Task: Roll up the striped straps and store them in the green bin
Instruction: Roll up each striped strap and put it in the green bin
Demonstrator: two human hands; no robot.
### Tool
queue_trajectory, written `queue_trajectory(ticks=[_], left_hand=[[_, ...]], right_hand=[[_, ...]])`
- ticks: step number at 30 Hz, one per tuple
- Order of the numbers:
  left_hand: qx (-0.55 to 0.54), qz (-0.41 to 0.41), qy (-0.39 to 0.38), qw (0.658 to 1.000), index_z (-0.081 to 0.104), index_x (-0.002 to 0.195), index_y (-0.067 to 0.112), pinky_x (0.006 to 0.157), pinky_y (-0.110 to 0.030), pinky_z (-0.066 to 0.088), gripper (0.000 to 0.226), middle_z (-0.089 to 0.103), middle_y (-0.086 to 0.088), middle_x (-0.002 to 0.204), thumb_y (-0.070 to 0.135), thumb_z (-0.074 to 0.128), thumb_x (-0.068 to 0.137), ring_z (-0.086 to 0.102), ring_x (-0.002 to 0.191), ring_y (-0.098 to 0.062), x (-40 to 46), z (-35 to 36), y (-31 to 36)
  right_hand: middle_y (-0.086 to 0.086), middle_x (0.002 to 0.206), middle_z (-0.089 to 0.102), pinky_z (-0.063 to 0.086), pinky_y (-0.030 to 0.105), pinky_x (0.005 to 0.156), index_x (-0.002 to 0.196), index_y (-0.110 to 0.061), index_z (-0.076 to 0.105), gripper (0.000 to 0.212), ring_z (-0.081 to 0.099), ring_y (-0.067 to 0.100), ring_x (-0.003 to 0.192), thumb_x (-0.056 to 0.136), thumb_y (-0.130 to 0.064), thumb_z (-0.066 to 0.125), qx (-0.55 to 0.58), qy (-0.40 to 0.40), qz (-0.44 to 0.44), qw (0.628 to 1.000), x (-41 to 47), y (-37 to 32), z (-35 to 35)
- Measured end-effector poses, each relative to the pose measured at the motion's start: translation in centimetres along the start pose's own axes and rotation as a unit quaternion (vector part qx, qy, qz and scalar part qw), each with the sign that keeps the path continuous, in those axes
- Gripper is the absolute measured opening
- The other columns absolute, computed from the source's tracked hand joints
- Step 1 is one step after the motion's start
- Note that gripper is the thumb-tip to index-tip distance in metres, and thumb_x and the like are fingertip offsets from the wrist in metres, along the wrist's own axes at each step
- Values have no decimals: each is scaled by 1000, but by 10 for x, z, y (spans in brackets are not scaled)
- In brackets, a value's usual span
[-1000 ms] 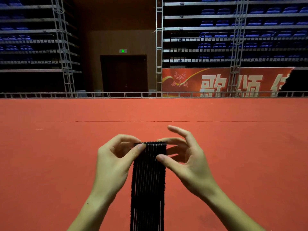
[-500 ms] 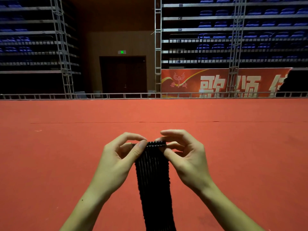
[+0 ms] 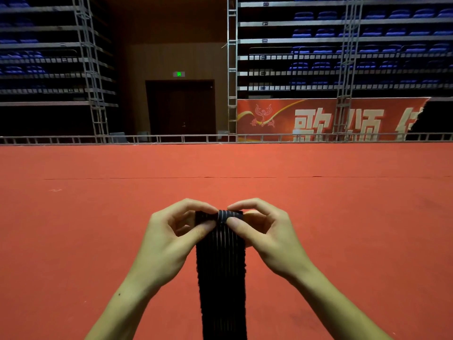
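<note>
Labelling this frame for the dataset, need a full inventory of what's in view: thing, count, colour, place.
striped strap: one, black with thin pale stripes, centre foreground, hanging down out of frame, top end turned over into the start of a roll
red floor covering: one, covers the whole lower half
metal rail: one, grey, along the far edge of the floor
truss towers: several, grey, upright behind the rail
seat rows: many, blue, tiered stands left and right
door: one, dark, centre back
exit sign: one, green, above the door
banner: one, red with white characters, right back
green bin: not in view
left hand: pinches the strap's top end
right hand: pinches the same end
</note>
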State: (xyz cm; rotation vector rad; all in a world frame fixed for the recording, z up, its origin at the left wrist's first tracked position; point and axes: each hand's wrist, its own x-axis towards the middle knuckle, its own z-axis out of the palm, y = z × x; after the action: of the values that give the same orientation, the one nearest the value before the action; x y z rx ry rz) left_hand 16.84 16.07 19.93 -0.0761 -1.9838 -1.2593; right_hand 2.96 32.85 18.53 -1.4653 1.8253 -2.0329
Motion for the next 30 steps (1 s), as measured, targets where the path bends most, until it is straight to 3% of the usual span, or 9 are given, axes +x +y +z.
queue_trajectory(ticks=[3,6,9,13,17,21,23,26,30], left_hand=[[-22,-19,-5,1000,72,124,25,85,-38,63,33,81,-9,99,13,80,94,78,96,-28,-5,-1,0],[-5,-26,10,1000,78,110,25,76,-46,60,14,80,-12,90,32,77,97,75,85,-35,-6,-3,2],[9,-41,-4,999,81,99,27,72,-42,60,17,80,-12,85,41,72,101,74,77,-21,-6,-4,1],[-21,-56,-22,998,82,109,22,84,-45,62,15,83,-10,97,32,74,102,80,96,-27,-8,-6,3],[2,-46,-37,998,82,111,27,93,-45,63,16,83,-4,103,18,78,98,79,101,-24,-10,-10,4],[61,-24,-28,997,78,115,38,92,-57,60,25,80,-4,104,27,81,93,74,98,-33,-9,-15,-2],[69,-25,-22,997,79,111,37,88,-52,60,28,80,0,103,16,85,94,74,95,-27,-10,-16,-2],[62,-19,-21,998,80,106,27,83,-47,63,25,81,0,101,5,81,93,76,92,-23,-12,-14,0],[11,-36,-25,999,78,102,33,70,-32,59,23,81,-5,95,13,81,92,70,76,-17,-14,-11,4]], right_hand=[[14,95,80,62,42,79,114,-15,75,16,78,27,89,99,-11,77,35,4,-11,999,-2,0,0],[17,94,78,61,50,82,113,-13,75,15,77,35,90,99,-8,75,51,12,-21,998,-6,0,2],[17,94,78,60,42,81,110,-15,75,15,76,25,89,99,-4,74,71,11,-16,997,-9,1,7],[12,97,78,58,38,78,100,-17,76,24,72,20,89,92,4,68,74,24,-15,997,-12,2,11],[16,100,78,61,57,84,101,-17,74,29,73,26,90,90,7,63,57,26,5,998,-16,4,9],[18,105,77,63,57,80,120,-29,70,32,76,34,95,92,-15,71,51,-5,41,998,-19,2,5],[13,102,79,63,54,76,120,-30,72,25,75,34,93,97,-22,75,7,-7,28,1000,-19,2,5],[13,99,79,59,57,74,116,-24,73,16,74,38,90,103,-16,73,-3,-9,4,1000,-19,-1,6],[12,93,76,55,48,72,118,-19,69,17,70,19,82,104,-10,70,0,-8,-12,1000,-19,-5,4]])
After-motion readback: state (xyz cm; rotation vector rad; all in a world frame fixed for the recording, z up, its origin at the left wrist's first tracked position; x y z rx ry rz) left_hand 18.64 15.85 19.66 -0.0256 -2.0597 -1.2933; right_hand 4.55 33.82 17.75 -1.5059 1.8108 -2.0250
